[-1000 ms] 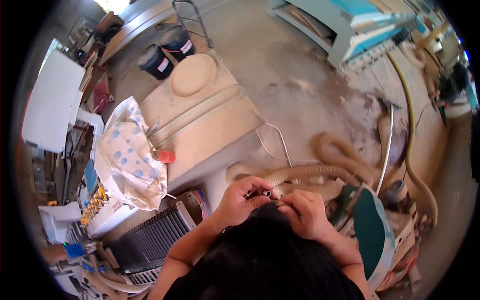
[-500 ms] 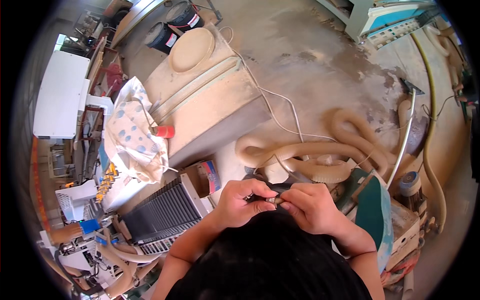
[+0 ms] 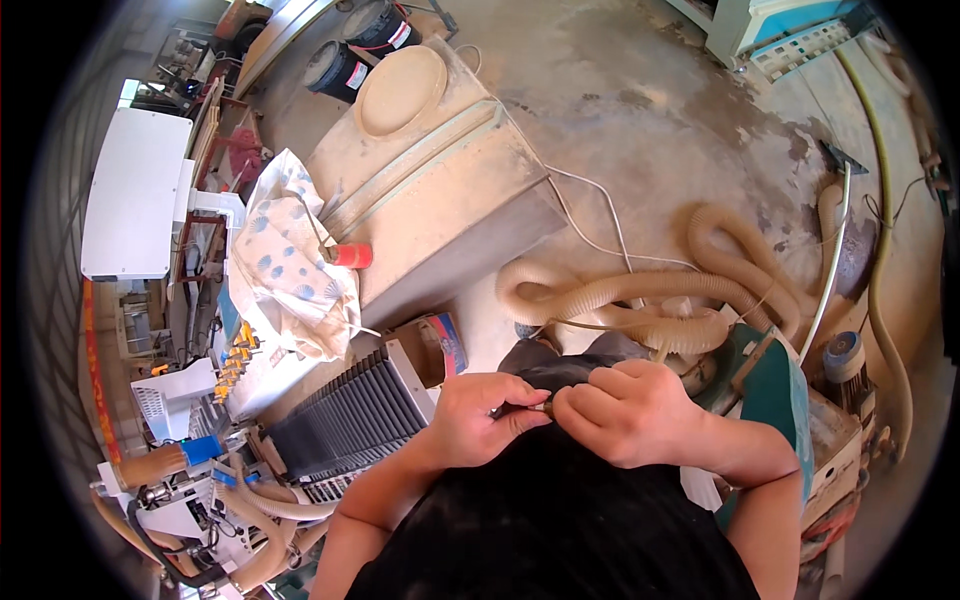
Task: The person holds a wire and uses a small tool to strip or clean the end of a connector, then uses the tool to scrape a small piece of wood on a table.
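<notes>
I'm seeing left hand [image 3: 478, 418] pinching small metal fitting [image 3: 546, 407], right hand [image 3: 625, 415] gripping three-o'clock end; work looking unfinished, progress hidden.

Almost no room is left between the left hand [image 3: 485, 415] and the right hand [image 3: 625, 415], and the tiny gap is filled by a small thing [image 3: 545, 407]. By the left arm, the way is blocked by a black ridged cover [image 3: 350, 410]. By the right arm, it is blocked by a big green thing [image 3: 785, 395]. Ahead, a way over the floor [image 3: 483, 335] is left between a cardboard box [image 3: 425, 350] and a fat hose [image 3: 640, 298].
</notes>
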`<state>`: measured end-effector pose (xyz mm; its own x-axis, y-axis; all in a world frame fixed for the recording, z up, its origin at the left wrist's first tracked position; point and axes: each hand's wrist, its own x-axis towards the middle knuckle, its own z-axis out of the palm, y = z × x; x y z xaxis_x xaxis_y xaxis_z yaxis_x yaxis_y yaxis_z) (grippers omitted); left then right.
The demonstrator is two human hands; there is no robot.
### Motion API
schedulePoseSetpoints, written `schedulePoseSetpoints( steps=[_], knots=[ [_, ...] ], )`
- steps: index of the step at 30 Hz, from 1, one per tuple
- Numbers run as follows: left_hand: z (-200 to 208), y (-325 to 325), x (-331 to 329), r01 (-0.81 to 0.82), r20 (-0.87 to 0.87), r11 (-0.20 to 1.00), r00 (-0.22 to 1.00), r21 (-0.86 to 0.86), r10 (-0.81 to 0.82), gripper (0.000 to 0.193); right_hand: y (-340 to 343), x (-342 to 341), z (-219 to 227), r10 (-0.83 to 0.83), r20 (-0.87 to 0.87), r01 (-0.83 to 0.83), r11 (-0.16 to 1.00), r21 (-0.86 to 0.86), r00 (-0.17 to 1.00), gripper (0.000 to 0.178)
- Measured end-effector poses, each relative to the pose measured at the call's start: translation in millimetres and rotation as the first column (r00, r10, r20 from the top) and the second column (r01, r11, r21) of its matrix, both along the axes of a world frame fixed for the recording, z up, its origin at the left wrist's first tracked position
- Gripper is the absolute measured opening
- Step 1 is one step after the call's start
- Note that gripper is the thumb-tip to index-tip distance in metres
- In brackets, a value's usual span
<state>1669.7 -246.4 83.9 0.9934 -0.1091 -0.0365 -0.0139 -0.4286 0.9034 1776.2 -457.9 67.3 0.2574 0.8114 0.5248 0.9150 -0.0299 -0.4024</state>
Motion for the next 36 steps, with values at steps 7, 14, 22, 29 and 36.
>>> schedulePoseSetpoints(
  steps=[7,14,22,29,36],
  knots=[
    [7.2,5.6,-4.7,-0.155,-0.45,0.945,0.893,-0.289,0.009,0.021,5.7,3.8,1.6,0.053,0.27,-0.062,0.998,0.024,0.961,0.011],
    [6.5,1.0,-4.5,-0.099,-0.115,0.992,0.989,-0.08,0.09,0.021,5.6,11.8,10.1,0.042,0.184,-0.035,0.999,-0.041,0.982,0.02],
    [13.6,2.4,5.7,0.071,0.355,0.986,0.927,0.154,-0.123,0.032,7.7,2.4,12.6,0.048,-0.333,-0.043,0.999,0.024,0.942,0.018],
    [7.7,4.3,4.9,0.135,0.445,0.983,0.878,0.122,-0.176,0.036,6.1,-1.9,13.6,0.113,-0.696,-0.142,0.99,0.016,0.709,0.012],
    [0.4,7.3,4.7,0.177,0.354,0.984,0.922,-0.024,-0.157,0.036,6.3,-4.2,17.5,0.098,-0.431,-0.103,0.995,0.012,0.897,0.017]
  ],
)
